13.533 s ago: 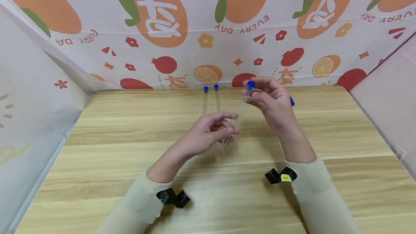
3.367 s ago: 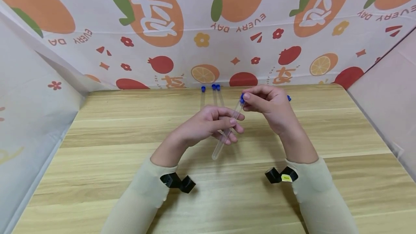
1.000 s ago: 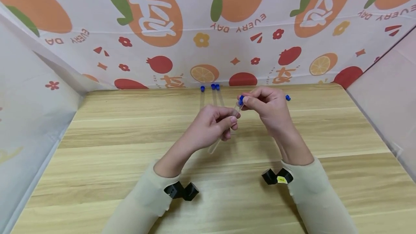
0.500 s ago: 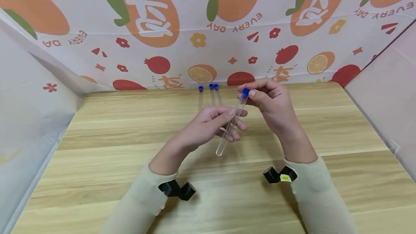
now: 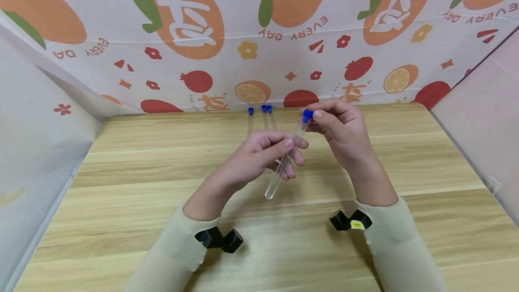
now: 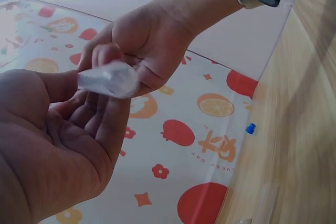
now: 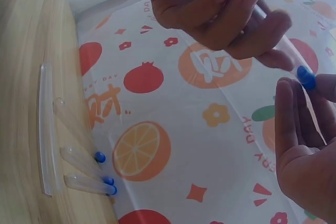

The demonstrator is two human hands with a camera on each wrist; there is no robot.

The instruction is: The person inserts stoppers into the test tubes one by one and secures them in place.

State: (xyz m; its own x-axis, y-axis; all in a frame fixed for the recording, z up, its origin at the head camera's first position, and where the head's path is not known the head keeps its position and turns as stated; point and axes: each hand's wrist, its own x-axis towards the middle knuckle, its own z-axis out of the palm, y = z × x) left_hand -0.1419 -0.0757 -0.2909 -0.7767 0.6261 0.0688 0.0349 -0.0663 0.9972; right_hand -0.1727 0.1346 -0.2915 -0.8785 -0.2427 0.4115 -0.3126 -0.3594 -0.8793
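My left hand [image 5: 259, 152] pinches a clear plastic test tube [image 5: 279, 175] between thumb and fingers, above the table. The tube slants, with its rounded end low and towards me. At its upper end sits a blue cap [image 5: 307, 115], which my right hand [image 5: 344, 130] holds between thumb and fingertips. In the right wrist view, the same cap [image 7: 306, 77] shows between the right thumb and fingers. The left wrist view looks almost end-on at the tube's rounded bottom [image 6: 123, 80]. Three capped tubes [image 5: 250, 123] lie side by side at the back of the table.
A loose blue cap [image 6: 251, 128] lies on the table near the back wall, hidden behind my right hand in the head view. Tubes without caps [image 7: 46, 129] lie beside the capped ones. A fruit-print cloth [image 5: 194, 71] rises along the table's back edge [image 5: 162, 112].
Since the oldest frame, the capped tubes at the back have gone from two to three. In the last second, the right fingers have shifted on the cap, and more of the held tube shows.
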